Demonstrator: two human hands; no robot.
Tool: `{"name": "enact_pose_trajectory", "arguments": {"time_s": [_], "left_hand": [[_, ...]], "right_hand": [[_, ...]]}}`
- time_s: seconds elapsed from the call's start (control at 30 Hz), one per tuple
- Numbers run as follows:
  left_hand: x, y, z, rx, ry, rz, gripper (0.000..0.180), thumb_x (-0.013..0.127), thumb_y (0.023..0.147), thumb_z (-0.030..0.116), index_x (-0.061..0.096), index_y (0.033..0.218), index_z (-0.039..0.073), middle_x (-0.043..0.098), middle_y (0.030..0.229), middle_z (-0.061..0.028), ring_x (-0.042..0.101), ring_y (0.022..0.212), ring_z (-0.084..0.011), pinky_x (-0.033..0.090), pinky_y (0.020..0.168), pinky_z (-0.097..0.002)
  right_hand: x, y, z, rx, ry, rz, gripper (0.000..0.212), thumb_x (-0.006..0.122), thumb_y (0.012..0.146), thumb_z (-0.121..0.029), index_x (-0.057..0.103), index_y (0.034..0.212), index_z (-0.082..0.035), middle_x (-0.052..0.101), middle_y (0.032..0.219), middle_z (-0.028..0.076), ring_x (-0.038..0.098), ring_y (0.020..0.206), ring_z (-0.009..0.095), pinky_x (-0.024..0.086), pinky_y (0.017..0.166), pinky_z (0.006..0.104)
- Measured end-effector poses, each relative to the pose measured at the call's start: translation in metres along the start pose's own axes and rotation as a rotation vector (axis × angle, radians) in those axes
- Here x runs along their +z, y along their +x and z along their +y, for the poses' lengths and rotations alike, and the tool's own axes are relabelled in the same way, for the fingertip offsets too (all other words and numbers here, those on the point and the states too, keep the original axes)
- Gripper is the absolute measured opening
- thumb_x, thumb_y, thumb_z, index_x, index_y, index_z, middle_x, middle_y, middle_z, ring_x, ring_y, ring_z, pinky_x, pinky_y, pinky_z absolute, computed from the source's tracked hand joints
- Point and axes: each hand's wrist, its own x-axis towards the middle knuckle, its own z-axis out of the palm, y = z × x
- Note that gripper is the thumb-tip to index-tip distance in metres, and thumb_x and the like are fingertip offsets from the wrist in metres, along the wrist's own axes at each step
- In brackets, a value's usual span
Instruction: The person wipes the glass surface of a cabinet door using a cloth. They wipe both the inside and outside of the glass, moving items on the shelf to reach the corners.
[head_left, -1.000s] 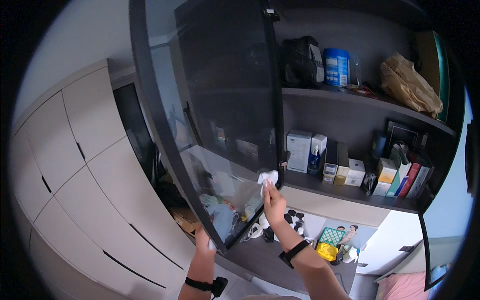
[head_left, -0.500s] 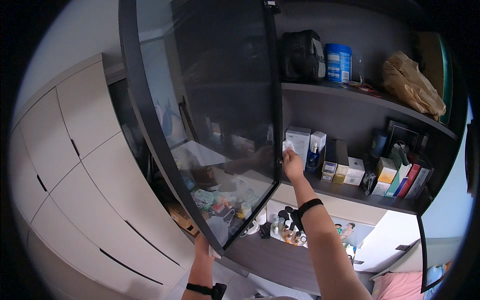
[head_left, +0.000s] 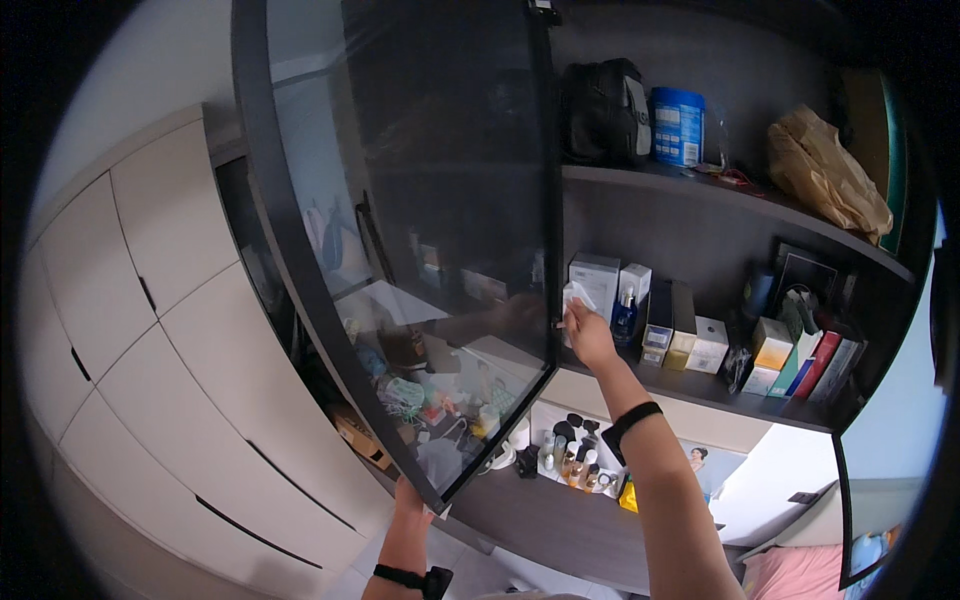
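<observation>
A dark-framed glass cabinet door (head_left: 450, 230) stands swung out on the left. My left hand (head_left: 410, 503) grips its lower outer corner, the fingers mostly hidden behind the frame and a bit of white showing beside them. My right hand (head_left: 590, 336) is closed on a crumpled white tissue (head_left: 577, 294) near the door's hinge-side edge. Whether the tissue touches the frame, I cannot tell. Just behind that hand, on the middle shelf, are a tall white box (head_left: 597, 272) and a dark blue pump bottle (head_left: 625, 318).
More boxes (head_left: 708, 345) and upright books (head_left: 825, 360) fill the middle shelf. Above are a black bag (head_left: 603, 112), a blue tub (head_left: 678, 127) and a brown paper bag (head_left: 825, 170). Small bottles (head_left: 575, 460) stand on the desk (head_left: 540, 515). Tall pale wardrobes (head_left: 200, 350) line the left.
My right hand has shifted slightly down with the tissue, and its forearm has swung a little to the right. The door and left hand have barely moved.
</observation>
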Motion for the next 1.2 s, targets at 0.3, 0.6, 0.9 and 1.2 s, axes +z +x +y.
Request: {"name": "enact_pose_trajectory", "arguments": {"time_s": [0.3, 0.6, 0.9, 1.2], "left_hand": [[-0.008, 0.014, -0.015, -0.081, -0.080, -0.077, 0.033, 0.050, 0.089, 0.027, 0.056, 0.110, 0.003, 0.062, 0.097, -0.0087, 0.062, 0.087, -0.0220, 0.051, 0.076, -0.0323], [-0.037, 0.029, -0.039, -0.367, -0.125, -0.401, 0.031, 0.049, 0.090, 0.030, 0.057, 0.109, 0.007, 0.063, 0.090, -0.0053, 0.061, 0.080, -0.0184, 0.051, 0.071, -0.0306], [-0.016, 0.016, -0.074, -0.367, 0.180, -0.023, 0.029, 0.048, 0.090, 0.026, 0.058, 0.108, 0.005, 0.062, 0.089, -0.0059, 0.061, 0.079, -0.0166, 0.049, 0.070, -0.0296], [-0.007, 0.028, -0.121, -0.409, 0.392, -0.111, 0.026, 0.045, 0.090, 0.020, 0.061, 0.101, 0.002, 0.062, 0.089, -0.0052, 0.060, 0.077, -0.0141, 0.048, 0.066, -0.0278]], "right_hand": [[0.007, -0.025, 0.030, 0.494, 0.545, 0.203, 0.024, 0.061, 0.085, -0.016, 0.065, 0.094, 0.005, 0.066, 0.081, 0.009, 0.058, 0.072, 0.012, 0.046, 0.067, 0.0252], [0.020, -0.099, -0.007, 0.322, 0.112, 0.133, 0.020, 0.051, 0.088, -0.014, 0.060, 0.095, 0.002, 0.064, 0.084, 0.018, 0.063, 0.072, 0.023, 0.048, 0.066, 0.0319], [0.036, -0.129, -0.068, 0.143, 0.041, 0.110, 0.010, 0.051, 0.086, -0.010, 0.056, 0.090, -0.002, 0.062, 0.084, 0.019, 0.059, 0.078, 0.038, 0.047, 0.068, 0.0434], [0.000, -0.175, -0.041, 0.801, 0.803, 0.073, 0.017, 0.048, 0.093, -0.017, 0.057, 0.096, -0.002, 0.050, 0.078, -0.004, 0.041, 0.069, 0.005, 0.037, 0.066, 0.0206]]}}
